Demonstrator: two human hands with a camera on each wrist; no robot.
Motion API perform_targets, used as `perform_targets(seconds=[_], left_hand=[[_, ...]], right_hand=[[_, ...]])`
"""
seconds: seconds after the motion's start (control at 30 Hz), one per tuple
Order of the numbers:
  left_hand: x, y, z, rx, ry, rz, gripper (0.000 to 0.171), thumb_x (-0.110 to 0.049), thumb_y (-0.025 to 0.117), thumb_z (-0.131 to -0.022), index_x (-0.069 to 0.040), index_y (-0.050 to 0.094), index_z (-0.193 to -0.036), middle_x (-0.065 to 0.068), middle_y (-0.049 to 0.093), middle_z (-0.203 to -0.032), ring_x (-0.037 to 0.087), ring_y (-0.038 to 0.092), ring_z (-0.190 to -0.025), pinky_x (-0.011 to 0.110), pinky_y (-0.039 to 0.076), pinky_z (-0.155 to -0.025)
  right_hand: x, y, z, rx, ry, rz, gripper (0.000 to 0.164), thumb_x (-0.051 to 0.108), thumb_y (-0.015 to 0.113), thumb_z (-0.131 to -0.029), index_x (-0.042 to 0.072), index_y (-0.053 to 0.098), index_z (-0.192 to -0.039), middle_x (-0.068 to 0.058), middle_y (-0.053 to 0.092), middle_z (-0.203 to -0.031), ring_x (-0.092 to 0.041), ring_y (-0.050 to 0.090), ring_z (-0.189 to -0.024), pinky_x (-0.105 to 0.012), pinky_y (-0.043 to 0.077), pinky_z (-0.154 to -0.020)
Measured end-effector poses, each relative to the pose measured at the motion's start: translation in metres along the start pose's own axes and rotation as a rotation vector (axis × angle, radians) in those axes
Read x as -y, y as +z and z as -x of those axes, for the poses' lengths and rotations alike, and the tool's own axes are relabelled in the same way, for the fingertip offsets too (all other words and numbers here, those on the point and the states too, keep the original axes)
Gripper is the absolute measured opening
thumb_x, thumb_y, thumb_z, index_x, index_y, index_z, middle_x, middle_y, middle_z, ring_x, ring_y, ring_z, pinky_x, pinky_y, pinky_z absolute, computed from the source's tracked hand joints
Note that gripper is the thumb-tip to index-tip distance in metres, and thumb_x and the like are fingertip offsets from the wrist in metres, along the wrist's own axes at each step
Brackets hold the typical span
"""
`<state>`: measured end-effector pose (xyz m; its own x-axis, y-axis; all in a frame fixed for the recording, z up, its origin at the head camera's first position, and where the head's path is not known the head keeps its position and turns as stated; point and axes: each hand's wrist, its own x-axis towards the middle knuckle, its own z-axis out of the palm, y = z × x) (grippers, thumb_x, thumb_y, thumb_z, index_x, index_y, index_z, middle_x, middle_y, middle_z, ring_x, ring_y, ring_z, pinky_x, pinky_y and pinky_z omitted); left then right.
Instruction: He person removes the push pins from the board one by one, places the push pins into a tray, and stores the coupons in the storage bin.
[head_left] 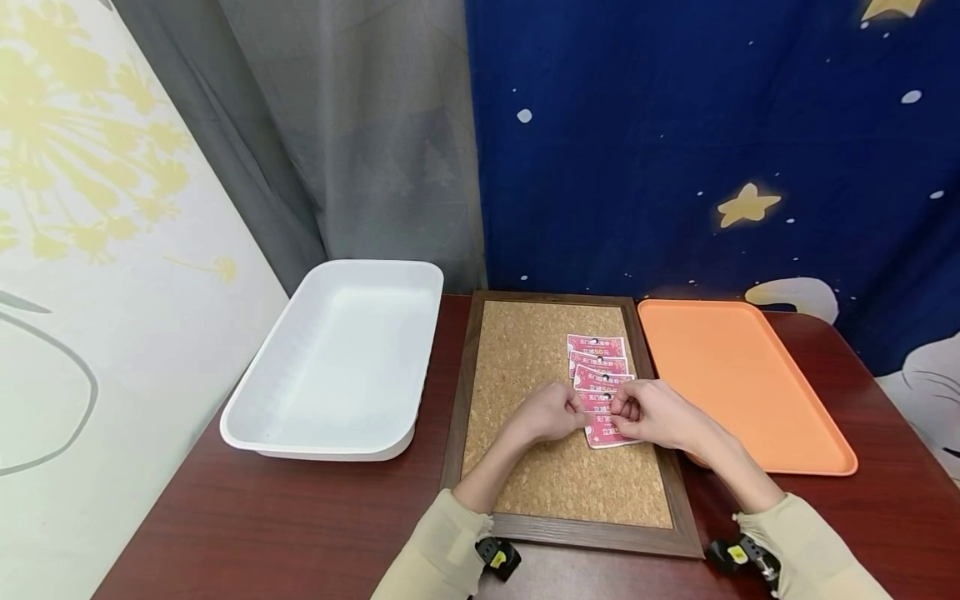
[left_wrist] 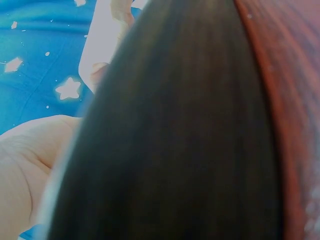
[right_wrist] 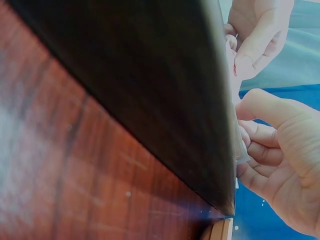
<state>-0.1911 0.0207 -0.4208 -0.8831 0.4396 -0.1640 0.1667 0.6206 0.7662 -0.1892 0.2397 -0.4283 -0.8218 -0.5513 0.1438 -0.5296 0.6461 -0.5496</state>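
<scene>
In the head view, several pink-and-white paper coupons (head_left: 583, 342) overlap in a column on the right half of a wood-framed cork board (head_left: 517, 350). Small dark pushpins (head_left: 600, 359) show near the tops of the upper ones. My left hand (head_left: 553, 412) pinches the left edge of the lowest coupon (head_left: 602, 434) between thumb and fingers. Opposite it, my right hand (head_left: 658, 412) grips the right edge, fingers curled. From the right wrist, the right hand (right_wrist: 295, 145) has thumb and fingertips on a thin sheet over the frame's edge. The board's frame (left_wrist: 175, 130) hides most of the left wrist view.
A deep white tray (head_left: 337, 358) stands left of the board on the dark red wooden table (head_left: 202, 517). A shallow orange tray (head_left: 738, 367) lies to the right, close along the board's frame. Grey and blue curtains (head_left: 600, 192) hang behind the table.
</scene>
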Motion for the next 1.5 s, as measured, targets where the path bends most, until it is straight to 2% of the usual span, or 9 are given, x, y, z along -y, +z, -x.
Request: perform_targets(seconds=[0.67, 1.33, 1.5], left_hand=[[-0.0002, -0.0007, -0.0004, -0.001, -0.005, -0.022, 0.012, -0.013, 0.075, -0.089, -0.01, 0.071, -0.077, -0.005, 0.061, -0.073, 0.01, 0.051, -0.063, 0.022, 0.04, -0.058], [0.0009, 0.0002, -0.001, -0.003, 0.012, -0.021, 0.018, -0.014, 0.076, -0.09, -0.009, 0.069, -0.074, -0.005, 0.059, -0.068, 0.008, 0.047, -0.058, 0.021, 0.037, -0.054], [0.0007, 0.0002, -0.0015, -0.001, 0.007, -0.019, 0.017, -0.014, 0.076, -0.09, -0.009, 0.069, -0.074, -0.005, 0.059, -0.068, 0.008, 0.048, -0.058, 0.021, 0.038, -0.055]], right_hand=[[0.0, -0.0015, 0.0004, -0.005, -0.013, 0.023, 0.013, 0.002, 0.074, -0.078, 0.011, 0.064, -0.081, 0.01, 0.057, -0.072, -0.004, 0.055, -0.066, -0.023, 0.049, -0.059], [-0.0038, -0.0017, 0.0029, -0.022, -0.044, -0.009, 0.011, 0.003, 0.075, -0.081, 0.008, 0.066, -0.084, 0.01, 0.059, -0.075, -0.005, 0.057, -0.068, -0.023, 0.05, -0.06], [-0.0045, -0.0015, 0.0034, -0.03, -0.047, 0.0, 0.013, 0.002, 0.075, -0.08, 0.011, 0.066, -0.083, 0.011, 0.059, -0.074, -0.003, 0.056, -0.067, -0.023, 0.05, -0.059]])
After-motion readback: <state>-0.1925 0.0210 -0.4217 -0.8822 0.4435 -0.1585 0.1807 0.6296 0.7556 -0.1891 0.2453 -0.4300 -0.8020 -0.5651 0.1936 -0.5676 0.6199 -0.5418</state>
